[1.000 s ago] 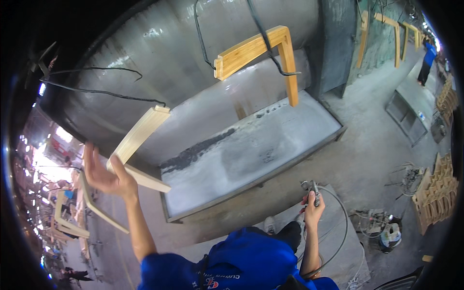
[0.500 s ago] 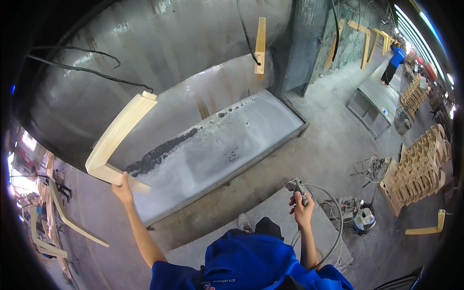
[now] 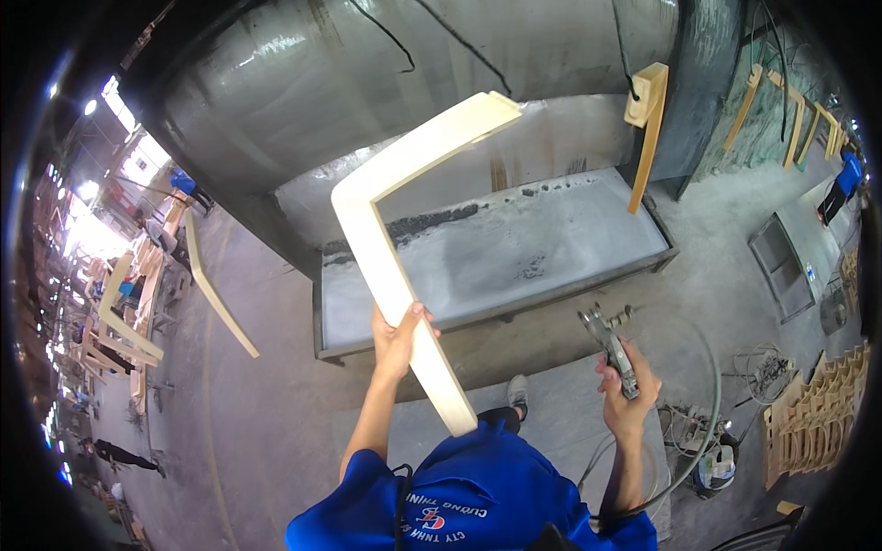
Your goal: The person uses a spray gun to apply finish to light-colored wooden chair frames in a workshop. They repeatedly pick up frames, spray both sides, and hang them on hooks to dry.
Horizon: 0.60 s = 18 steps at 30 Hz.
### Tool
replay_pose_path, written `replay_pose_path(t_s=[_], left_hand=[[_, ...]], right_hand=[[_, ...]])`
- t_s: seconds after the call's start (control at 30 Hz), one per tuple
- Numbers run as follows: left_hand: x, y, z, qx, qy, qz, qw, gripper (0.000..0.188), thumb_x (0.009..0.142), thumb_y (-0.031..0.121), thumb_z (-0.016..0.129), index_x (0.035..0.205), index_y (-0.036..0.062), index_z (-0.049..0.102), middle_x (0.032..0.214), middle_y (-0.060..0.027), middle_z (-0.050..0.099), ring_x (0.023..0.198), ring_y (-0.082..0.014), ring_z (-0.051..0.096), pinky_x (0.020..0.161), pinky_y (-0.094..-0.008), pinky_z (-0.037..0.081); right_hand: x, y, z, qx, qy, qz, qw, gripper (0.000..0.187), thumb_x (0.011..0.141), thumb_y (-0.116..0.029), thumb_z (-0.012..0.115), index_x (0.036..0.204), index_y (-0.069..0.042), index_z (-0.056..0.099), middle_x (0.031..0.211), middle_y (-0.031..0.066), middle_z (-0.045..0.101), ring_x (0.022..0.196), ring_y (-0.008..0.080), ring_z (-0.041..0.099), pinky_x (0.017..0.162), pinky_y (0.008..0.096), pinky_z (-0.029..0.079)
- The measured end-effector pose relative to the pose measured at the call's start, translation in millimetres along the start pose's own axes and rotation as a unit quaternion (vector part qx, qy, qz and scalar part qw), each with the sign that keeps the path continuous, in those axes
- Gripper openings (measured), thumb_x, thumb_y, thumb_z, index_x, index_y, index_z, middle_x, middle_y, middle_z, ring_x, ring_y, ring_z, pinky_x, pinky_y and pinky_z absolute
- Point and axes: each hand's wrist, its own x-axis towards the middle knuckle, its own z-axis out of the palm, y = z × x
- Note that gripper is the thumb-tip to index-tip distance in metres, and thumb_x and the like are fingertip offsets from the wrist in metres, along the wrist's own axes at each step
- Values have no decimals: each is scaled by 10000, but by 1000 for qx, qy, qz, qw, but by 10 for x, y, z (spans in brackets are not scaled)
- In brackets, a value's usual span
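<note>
My left hand [image 3: 397, 344] is closed round the lower leg of an angled pale wooden furniture part [image 3: 375, 253]. The part's upper end hangs by a dark cord, and its lower end points toward my body. My right hand [image 3: 630, 390] grips a metal spray gun [image 3: 610, 347] with a hose [image 3: 715, 404] attached. The gun's front points up and to the left, well apart from the wood. No spray can be made out.
Beyond the wood lies a long metal trough [image 3: 551, 310] against a stained grey metal wall [image 3: 551, 55]. Another wooden part [image 3: 650, 138] hangs at its right end. More parts hang at left [image 3: 216, 289]. Stacked wooden frames [image 3: 818, 418] and a pump with a bucket [image 3: 715, 468] stand right.
The view has turned left. The wooden part has swung round, its lower leg now toward my body, with my left hand still on it. My right hand has brought the spray gun up.
</note>
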Motion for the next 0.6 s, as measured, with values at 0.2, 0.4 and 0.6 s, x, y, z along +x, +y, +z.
replay_pose_path(t_s=[0.2, 0.4, 0.6], left_hand=[[-418, 435, 28, 10, -48, -34, 998, 336, 999, 135, 677, 1202, 17, 436, 902, -108, 621, 769, -182, 675, 591, -358, 634], [-539, 587, -189, 9, -59, -39, 997, 357, 992, 124, 686, 1211, 24, 422, 908, -105, 618, 776, -182, 675, 595, -358, 636], [-456, 571, -475, -26, -120, -111, 986, 506, 896, -56, 719, 1244, 25, 360, 914, -131, 641, 795, -229, 726, 624, -379, 643]], right_hand=[[317, -933, 255, 43, -125, -164, 978, 449, 830, -115, 852, 1220, 33, 688, 1082, 196, 768, 824, 234, 759, 750, 321, 577], [513, -1109, 310, 75, -22, -81, 994, 322, 902, -58, 766, 1203, 33, 692, 945, 134, 764, 775, 142, 719, 677, 280, 549], [970, -997, -25, 15, 94, 17, 995, 235, 1019, -144, 661, 1204, -4, 696, 818, 24, 691, 660, 50, 602, 472, 216, 422]])
